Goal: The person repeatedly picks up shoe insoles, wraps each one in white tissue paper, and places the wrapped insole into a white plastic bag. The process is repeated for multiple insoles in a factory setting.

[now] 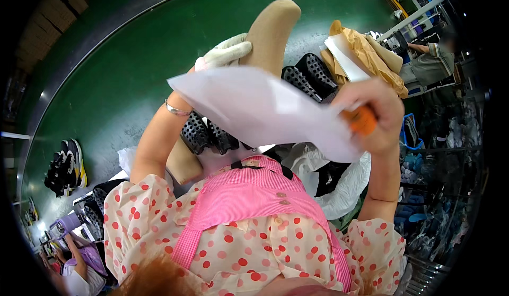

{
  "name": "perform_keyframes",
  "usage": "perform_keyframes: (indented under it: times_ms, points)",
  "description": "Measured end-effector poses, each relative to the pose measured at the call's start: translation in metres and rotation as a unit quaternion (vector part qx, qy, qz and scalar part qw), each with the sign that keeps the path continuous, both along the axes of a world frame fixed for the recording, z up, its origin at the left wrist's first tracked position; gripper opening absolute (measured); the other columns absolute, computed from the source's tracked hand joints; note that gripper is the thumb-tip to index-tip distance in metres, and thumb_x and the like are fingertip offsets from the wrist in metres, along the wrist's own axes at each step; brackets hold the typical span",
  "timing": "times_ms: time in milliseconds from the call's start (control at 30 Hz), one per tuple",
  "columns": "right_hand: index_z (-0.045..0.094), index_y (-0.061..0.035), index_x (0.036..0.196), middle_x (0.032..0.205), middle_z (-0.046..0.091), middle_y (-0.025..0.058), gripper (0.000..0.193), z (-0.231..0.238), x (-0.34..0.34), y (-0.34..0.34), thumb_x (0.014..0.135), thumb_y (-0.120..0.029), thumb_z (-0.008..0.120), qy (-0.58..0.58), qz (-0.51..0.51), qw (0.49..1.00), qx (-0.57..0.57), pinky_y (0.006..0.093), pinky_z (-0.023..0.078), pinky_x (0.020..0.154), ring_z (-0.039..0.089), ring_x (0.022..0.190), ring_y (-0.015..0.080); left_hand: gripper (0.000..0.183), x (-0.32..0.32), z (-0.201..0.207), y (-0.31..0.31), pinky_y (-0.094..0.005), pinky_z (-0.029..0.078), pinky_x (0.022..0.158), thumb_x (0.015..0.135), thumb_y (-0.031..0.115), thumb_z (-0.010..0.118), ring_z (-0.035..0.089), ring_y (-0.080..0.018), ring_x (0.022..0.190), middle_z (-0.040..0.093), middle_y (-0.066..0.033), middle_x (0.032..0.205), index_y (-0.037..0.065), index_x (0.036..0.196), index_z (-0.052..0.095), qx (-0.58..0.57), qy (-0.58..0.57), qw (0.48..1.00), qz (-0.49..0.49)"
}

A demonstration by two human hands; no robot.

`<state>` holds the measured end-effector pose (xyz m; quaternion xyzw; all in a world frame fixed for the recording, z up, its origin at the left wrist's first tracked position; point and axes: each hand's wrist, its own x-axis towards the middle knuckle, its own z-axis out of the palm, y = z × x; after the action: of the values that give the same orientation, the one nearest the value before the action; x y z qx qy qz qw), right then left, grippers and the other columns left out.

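My left hand (225, 54), in a white glove, grips a beige foot-shaped form (269, 39) that stands up in front of me, its rounded end uppermost. The thumb is out of sight. My right hand (375, 110), bare and smeared by motion, is closed around an orange object (360, 120) whose kind I cannot make out. A thin white sheet (254, 97) stretches from beside the right hand across to the left wrist. It covers the lower part of the form. Black studded pieces (314, 76) lie behind the sheet, with more black studded pieces (207, 133) below it.
Brown wrapping paper (366, 47) lies at the far right. A white plastic bag (344, 184) sits close to my right side. Another beige form (183, 161) is by my left elbow. Sneakers (68, 163) stand on the green floor. Other people (437, 65) are at right and lower left.
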<state>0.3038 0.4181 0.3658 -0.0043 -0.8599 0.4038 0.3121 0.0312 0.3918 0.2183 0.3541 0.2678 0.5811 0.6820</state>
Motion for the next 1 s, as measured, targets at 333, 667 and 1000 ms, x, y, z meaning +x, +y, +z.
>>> perform_keyframes:
  times_ms: [333,667,1000]
  points:
    - [0.065,-0.0029,0.101,0.091,0.068,0.0083,0.02,0.006,-0.027,0.026,0.081,-0.004,0.066,-0.094,-0.071,0.982,0.149,0.0265,0.052,0.071,0.067,0.077,0.0212,0.059,0.036,-0.008,-0.019,-0.037,0.043,0.101,0.093,0.023,0.057,0.051,-0.0249,0.123,0.049,-0.017,0.134,-0.005,0.139,0.033,0.031,-0.123,0.979,-0.162]
    - [0.065,-0.004,0.1,0.092,0.066,0.0039,0.017,-0.012,-0.036,0.067,0.083,-0.002,0.063,-0.011,-0.208,0.958,0.198,0.0238,0.049,0.075,0.063,0.08,0.0147,0.05,0.069,-0.019,-0.026,-0.0321,0.047,0.093,0.096,0.021,0.051,0.055,-0.0162,0.112,0.053,-0.0092,0.126,0.001,0.139,0.035,0.052,-0.154,0.982,-0.094]
    - [0.061,-0.0054,0.103,0.086,0.061,-0.0005,0.013,-0.023,-0.041,0.085,0.093,-0.012,0.054,-0.058,-0.204,0.975,0.072,0.0206,0.043,0.076,0.054,0.081,0.0081,0.053,0.078,-0.005,-0.017,-0.0377,0.043,0.102,0.098,0.02,0.046,0.049,-0.0214,0.125,0.045,-0.0117,0.138,0.002,0.144,0.025,0.054,-0.216,0.969,-0.106]
